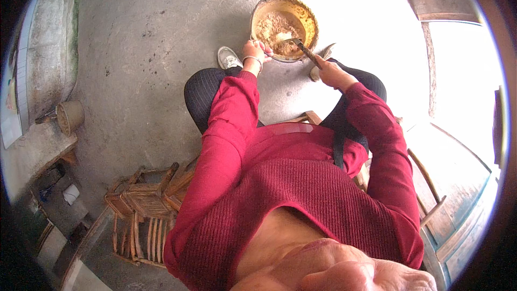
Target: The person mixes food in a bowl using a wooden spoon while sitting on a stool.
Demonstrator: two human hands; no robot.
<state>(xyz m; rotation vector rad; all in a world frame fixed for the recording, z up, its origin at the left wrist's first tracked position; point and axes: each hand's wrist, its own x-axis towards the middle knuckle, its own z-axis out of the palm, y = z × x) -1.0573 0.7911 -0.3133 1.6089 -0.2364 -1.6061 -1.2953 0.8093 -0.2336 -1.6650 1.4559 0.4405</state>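
Grey concrete floor (pixel 145 75) spreads around me. Behind me on my left stands a slatted wooden chair (pixel 145 196), and farther left a small brownish tub (pixel 71 118) sits at the end of a ledge. My knees, in dark pinstriped trousers (pixel 203 97), are parted. My left shoe (pixel 228 58) is near the yellow bucket (pixel 308 21), clear of the rim; my right shoe (pixel 328 52) is close to its right side, partly hidden by my hand and the handle.

The bucket is on the floor ahead of me, its mouth facing up, with wet, lumpy brown mash (pixel 274 24) inside. The wooden-handled tool (pixel 307 51) slants across the near right rim: its long axis runs from my right hand forward and leftward, the dark head pointing into the mash, which makes its shape hard to tell.

My right hand (pixel 335 74) has its fingers closed around the handle, gripping it outside the bucket. My left hand (pixel 257 51), a bangle (pixel 253 57) at its wrist, touches the near left rim with bent fingers; whether they pinch the rim I cannot tell.
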